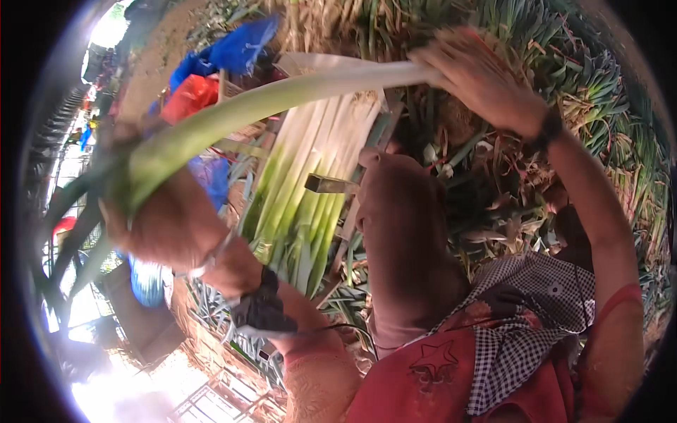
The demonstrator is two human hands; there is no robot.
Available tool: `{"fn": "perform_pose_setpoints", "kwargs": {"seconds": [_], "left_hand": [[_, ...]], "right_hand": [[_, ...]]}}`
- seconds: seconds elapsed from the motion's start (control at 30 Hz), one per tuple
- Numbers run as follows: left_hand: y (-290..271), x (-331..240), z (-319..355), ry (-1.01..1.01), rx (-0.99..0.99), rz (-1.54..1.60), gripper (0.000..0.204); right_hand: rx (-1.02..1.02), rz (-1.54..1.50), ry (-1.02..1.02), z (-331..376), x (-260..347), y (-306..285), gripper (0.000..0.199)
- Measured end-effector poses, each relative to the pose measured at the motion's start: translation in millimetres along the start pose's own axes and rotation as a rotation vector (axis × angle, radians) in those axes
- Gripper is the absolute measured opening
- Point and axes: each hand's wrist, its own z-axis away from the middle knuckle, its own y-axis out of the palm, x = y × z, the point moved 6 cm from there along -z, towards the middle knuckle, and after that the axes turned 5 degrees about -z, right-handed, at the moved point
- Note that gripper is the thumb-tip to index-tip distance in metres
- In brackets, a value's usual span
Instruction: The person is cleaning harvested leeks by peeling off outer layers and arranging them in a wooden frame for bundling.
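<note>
A long leek [282, 99] arches across the upper part of the view, white at its right end and green at its left. My left hand [169, 222] is closed around the green part, with dark leaves trailing past it to the left. At the white end, my right hand [486, 88] meets the leek; its fingers are smeared by motion, so their grip is unclear. Below the arch lies a row of several leeks [303, 173], side by side, white ends away from me, on a low stand. A short metal bar [328, 185] juts over them near my knee.
Piles of leeks with green leaves [599, 127] spread along the right and far side. Loose peeled leaves and stalks [508, 176] litter the ground beside my leg [405, 233]. Blue plastic [243, 46] and a red bag [190, 99] lie at the far left.
</note>
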Motion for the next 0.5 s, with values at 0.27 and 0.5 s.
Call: {"fn": "perform_pose_setpoints", "kwargs": {"seconds": [0.27,0.5], "left_hand": [[-130.2,0.3,152.3,-0.224,-0.574,-0.536,0.058],[-132.6,35.2,240.4,-0.591,-0.902,-0.472,0.062]], "right_hand": [[0.074,-0.009,-0.241,-113.8,38.3,106.5,0.028],[0.021,-0.065,-0.34,-106.8,55.1,199.7,0.02]]}}
